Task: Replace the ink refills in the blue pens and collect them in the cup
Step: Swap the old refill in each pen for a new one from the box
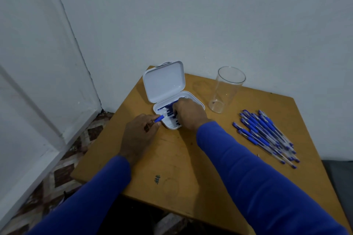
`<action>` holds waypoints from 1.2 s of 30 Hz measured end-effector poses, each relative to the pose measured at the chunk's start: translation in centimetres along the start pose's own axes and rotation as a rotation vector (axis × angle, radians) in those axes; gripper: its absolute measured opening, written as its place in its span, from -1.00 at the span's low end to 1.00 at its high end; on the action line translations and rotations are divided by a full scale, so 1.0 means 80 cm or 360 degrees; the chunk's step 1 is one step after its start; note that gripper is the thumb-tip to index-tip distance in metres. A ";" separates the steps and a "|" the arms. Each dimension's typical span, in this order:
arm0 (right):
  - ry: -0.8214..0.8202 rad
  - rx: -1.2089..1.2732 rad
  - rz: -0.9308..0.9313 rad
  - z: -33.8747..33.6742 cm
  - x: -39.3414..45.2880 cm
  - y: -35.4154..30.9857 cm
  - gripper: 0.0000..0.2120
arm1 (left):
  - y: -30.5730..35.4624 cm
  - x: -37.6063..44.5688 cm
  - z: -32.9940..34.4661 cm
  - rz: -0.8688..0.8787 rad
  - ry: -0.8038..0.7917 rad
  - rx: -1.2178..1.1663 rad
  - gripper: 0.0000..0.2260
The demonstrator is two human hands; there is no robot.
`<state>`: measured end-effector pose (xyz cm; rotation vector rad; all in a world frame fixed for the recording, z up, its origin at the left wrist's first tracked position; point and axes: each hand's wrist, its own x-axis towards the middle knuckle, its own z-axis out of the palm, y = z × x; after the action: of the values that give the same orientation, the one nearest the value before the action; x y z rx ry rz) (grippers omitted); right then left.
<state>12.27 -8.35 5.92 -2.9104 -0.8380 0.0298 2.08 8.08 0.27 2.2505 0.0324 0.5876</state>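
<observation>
Pens [265,135], uncountable heap, beside one cup [227,89].

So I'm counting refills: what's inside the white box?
The box holds a row of blue-and-white refills. The right hand reaches in and covers many, so no count is possible.

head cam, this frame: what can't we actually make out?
- Right hand fingertips: hidden by its own back inside the white box, so a grip on a refill cannot be confirmed.
- Refills: partly covered by that hand, too blurred to count.
- Blue piece in left hand: mostly hidden by fingers; cap or barrel unclear.
- Pen pile: overlapping, count unclear.
- Cup: dark speck at bottom, too small to identify.
</observation>
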 end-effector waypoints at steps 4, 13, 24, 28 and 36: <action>-0.0014 0.0016 -0.0034 -0.004 -0.003 0.003 -0.82 | 0.002 -0.001 -0.001 0.0014 -0.0013 -0.0006 -0.75; 0.0153 0.0088 -0.0078 -0.026 -0.025 0.005 -0.81 | 0.007 -0.001 -0.003 0.0034 -0.0011 0.0003 -0.81; 0.0122 0.1564 0.0210 -0.055 -0.113 0.020 -0.76 | 0.045 -0.022 0.011 0.0251 -0.0064 -0.0071 -0.77; 0.0316 0.1909 0.0411 -0.049 -0.154 0.033 -0.87 | 0.069 -0.038 0.029 0.0255 -0.0117 -0.0299 -0.77; 0.0713 0.2220 0.0681 -0.035 -0.205 0.051 -0.77 | 0.111 -0.060 0.064 0.0227 -0.0256 -0.0408 -0.79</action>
<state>0.65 -20.78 8.00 -1.5884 0.0090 -0.0047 -1.43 -2.56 1.66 2.0526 -0.2715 0.4549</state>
